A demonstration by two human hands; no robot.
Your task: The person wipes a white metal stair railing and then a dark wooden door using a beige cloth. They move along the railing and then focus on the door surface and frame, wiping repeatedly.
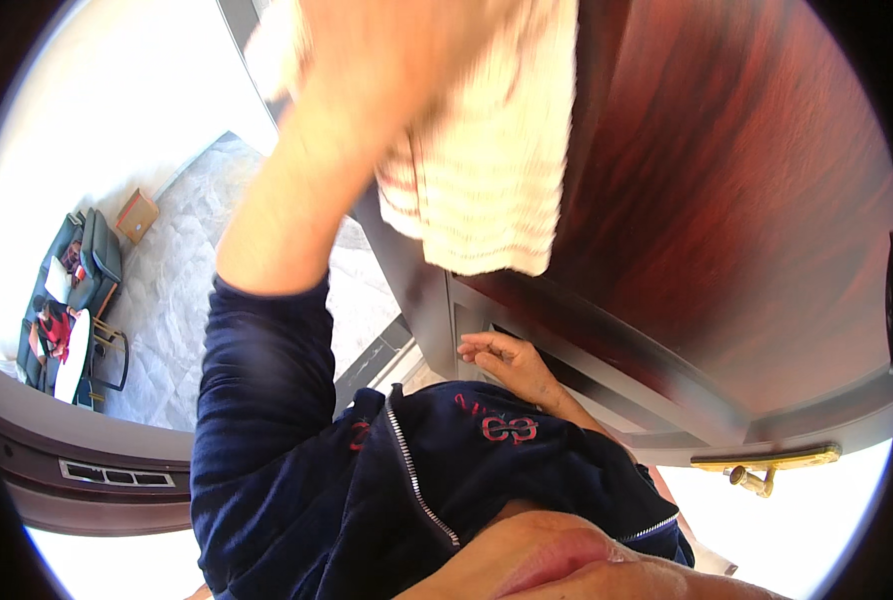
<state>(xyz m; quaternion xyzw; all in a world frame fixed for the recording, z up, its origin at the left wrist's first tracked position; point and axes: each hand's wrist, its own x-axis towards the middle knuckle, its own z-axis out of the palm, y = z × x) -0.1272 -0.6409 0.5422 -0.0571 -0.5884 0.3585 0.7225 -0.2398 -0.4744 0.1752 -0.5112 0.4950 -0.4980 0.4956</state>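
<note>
My left hand (392, 55) is raised at the top, smeared by motion, and grips a cream cloth (492, 190) with reddish stripes. The cloth hangs down in front of a glossy dark red-brown wooden door (727, 200). Its lower hem looks close to the door, but whether it touches cannot be made out. Lower down, in front of my dark blue zipped jacket (447, 430), my right hand (512, 362) is near the door's edge. Its fingers are loosely stretched out, and nothing shows in them.
A brass door handle (752, 475) sticks out at the lower right. A dark frame (97, 485) curves along the lower left. Beyond the doorway are a grey marble floor (192, 240), a brown box (137, 215), a dark sofa (97, 255) and a seated person (55, 328) by a white table (73, 360).
</note>
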